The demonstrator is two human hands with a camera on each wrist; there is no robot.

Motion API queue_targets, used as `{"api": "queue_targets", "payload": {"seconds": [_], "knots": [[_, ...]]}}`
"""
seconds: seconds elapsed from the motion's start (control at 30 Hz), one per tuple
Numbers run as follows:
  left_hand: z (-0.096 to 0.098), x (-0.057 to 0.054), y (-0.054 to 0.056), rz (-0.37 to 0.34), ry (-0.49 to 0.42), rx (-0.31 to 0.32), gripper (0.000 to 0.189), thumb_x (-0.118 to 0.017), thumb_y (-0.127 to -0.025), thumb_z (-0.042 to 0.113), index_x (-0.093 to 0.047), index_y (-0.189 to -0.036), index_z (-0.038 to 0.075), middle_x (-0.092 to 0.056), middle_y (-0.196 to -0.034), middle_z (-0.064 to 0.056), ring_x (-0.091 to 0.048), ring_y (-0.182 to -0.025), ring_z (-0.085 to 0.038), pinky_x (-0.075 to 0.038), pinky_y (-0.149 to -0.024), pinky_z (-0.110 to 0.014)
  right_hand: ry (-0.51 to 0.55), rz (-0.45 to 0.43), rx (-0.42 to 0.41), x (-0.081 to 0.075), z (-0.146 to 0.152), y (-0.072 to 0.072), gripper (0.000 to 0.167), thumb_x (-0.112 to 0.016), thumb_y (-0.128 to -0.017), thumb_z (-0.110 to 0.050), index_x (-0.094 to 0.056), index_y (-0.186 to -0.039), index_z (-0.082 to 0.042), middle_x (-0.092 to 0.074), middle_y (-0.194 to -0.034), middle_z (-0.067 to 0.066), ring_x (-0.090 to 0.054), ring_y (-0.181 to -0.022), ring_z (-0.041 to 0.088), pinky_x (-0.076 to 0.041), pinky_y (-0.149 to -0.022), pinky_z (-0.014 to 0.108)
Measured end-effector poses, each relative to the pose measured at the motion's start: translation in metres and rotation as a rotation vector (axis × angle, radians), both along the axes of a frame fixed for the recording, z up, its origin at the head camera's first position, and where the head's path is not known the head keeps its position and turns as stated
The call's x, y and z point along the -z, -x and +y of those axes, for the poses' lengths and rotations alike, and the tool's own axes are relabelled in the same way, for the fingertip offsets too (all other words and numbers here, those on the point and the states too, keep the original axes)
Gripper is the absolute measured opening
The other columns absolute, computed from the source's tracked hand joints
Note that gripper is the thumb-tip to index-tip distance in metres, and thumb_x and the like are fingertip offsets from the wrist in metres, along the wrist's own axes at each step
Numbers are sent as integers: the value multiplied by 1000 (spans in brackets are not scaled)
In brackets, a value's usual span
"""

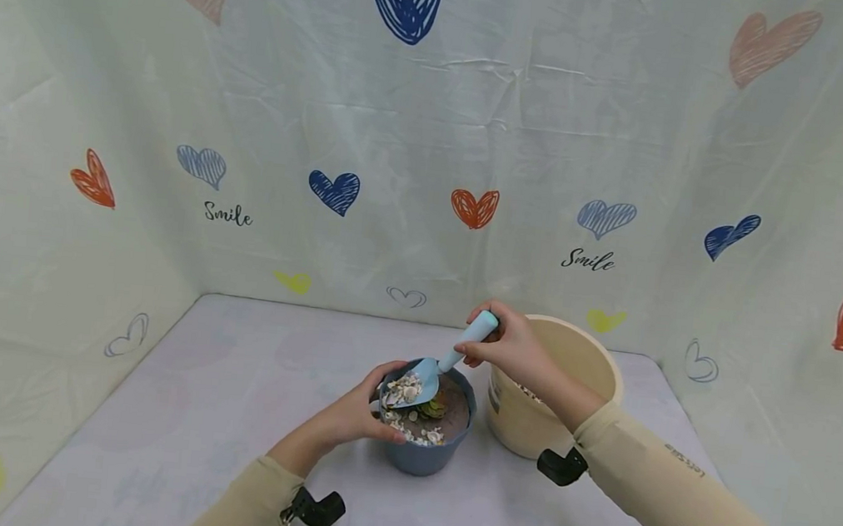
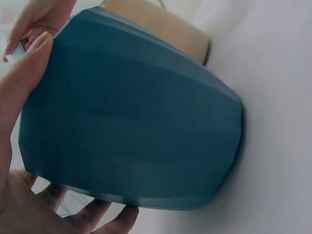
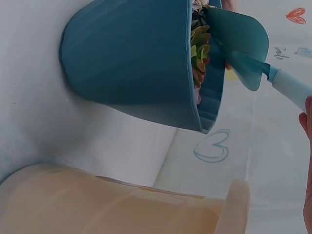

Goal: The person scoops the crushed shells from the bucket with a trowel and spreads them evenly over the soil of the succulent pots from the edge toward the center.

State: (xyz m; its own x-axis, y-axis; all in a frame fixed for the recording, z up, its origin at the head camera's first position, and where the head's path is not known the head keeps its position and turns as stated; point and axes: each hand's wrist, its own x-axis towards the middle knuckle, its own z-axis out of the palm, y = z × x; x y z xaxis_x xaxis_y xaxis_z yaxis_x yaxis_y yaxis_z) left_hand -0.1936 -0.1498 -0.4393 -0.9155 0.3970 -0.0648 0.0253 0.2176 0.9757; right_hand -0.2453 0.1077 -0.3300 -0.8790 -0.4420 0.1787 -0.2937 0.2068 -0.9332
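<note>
My left hand (image 1: 363, 412) grips the side of a blue faceted flower pot (image 1: 419, 461), thumb near its front rim and fingers round the far left side. Inside the pot grows a small green-red succulent (image 3: 199, 51), with pale pebbles (image 1: 417, 434) over part of the brown surface. My right hand (image 1: 501, 341) holds a light blue hand trowel (image 1: 426, 380) by its handle. The trowel's blade tilts down over the left part of the pot, with pale pebbles on it. In the right wrist view the blade overlaps the pot's rim, just above the succulent.
A large cream bucket (image 1: 519, 434) stands right of the pot, under my right forearm; some pebbles show inside it. Both stand on a white-covered table (image 1: 245, 381). A white curtain (image 1: 434, 122) printed with hearts hangs behind and at both sides.
</note>
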Motion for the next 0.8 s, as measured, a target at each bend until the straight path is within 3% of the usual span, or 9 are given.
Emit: {"api": "queue_targets", "payload": {"seconds": [0.23, 0.57, 0.8], "knots": [[3, -2, -4, -10, 15, -33, 106, -90, -69, 22, -24, -153, 22, -26, -152, -21, -25, -138, -46, -34, -102, -61, -14, -8, 14, 1, 1, 2, 36, -76, -82, 1, -53, -109, 2, -67, -83, 17, -70, -70, 29, -58, -64, 40], [7, -5, -8, -29, 7, -72, 107, -89, -69, 15, -25, -154, 23, -24, -154, -20, -22, -139, -48, -34, -102, -63, -10, -3, 13, 0, 2, 0, 36, -76, -82, 2, -52, -109, 3, -67, -84, 17, -70, -70, 29, -58, -64, 40], [8, -2, -7, -23, 19, -87, 107, -90, -67, 16, -26, -153, 22, -26, -153, -21, -26, -138, -45, -33, -102, -63, -19, 2, 19, -2, 3, -2, 37, -76, -82, 1, -52, -109, 3, -66, -83, 17, -69, -70, 28, -58, -64, 40]]}}
